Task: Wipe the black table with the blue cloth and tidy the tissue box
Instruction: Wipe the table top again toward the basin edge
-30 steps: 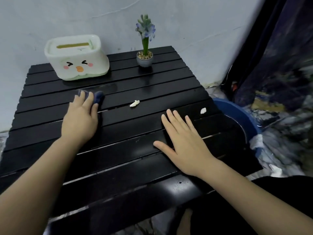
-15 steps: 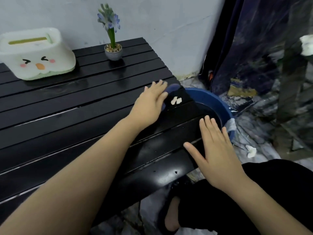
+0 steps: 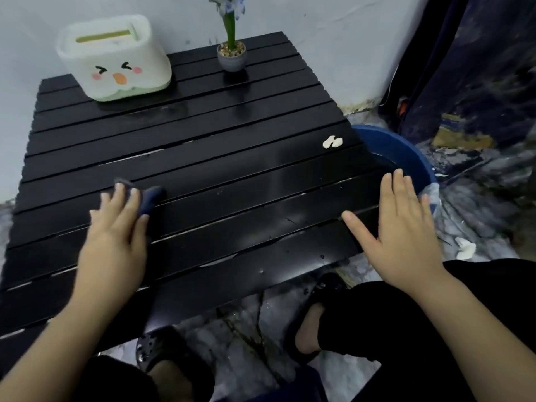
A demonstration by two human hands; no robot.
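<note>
Left hand (image 3: pixel 116 230) lies flat, fingers spread, pressing the blue cloth (image 3: pixel 149 198) onto the black table (image 3: pixel 232 181) at about 9 o'clock from the table's centre. White scraps (image 3: pixel 332 142) rest near the right edge, at roughly 2 o'clock from the cloth; the slats' long axis runs left to right, the likely sweep line. Right hand (image 3: pixel 406 227) is spread, empty, palm down at the right edge and nearer the scraps. Blue basin (image 3: pixel 412 153) sits just beyond that edge; contents indiscernible. Tissue box (image 3: pixel 114 58) stands at 11 o'clock, its slot showing no tissue.
</note>
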